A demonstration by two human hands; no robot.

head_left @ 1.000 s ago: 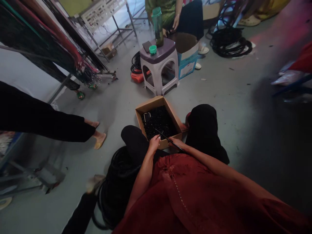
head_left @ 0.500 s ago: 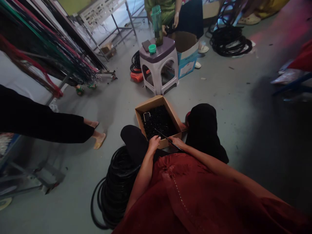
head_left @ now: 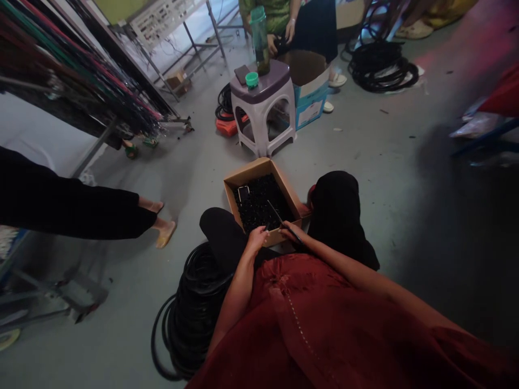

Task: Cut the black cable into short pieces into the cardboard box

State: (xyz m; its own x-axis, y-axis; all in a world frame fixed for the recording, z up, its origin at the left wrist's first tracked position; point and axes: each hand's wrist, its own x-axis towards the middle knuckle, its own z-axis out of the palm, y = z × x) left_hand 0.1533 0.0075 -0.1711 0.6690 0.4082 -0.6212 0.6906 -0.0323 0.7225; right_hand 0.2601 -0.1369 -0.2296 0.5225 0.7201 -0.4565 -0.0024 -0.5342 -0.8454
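Note:
Over the near edge of a cardboard box (head_left: 230,189), my left hand (head_left: 257,237) is closed with its fingers pinched on a small black piece (head_left: 266,227). To its right, my right hand (head_left: 290,231) grips a long, thin dark strip (head_left: 274,211); whether it is a cord or a blade I cannot tell. One end of the strip points forward over the box and the other runs back past my wrist. Many small black bits (head_left: 259,200) fill the box, and a phone-like thing (head_left: 244,193) with a pale rim lies on them.
A coil of black tubing (head_left: 203,308) lies by my left leg. Beyond the box stands a stool (head_left: 263,100) bearing a green bottle (head_left: 260,43) and a green cap (head_left: 252,80). A person sits behind a blue box (head_left: 312,111). Another person's leg (head_left: 101,210) is at left.
The thin strip in my right hand has swung to point more forward, its far end moving right, away from my left hand. My left hand has barely moved.

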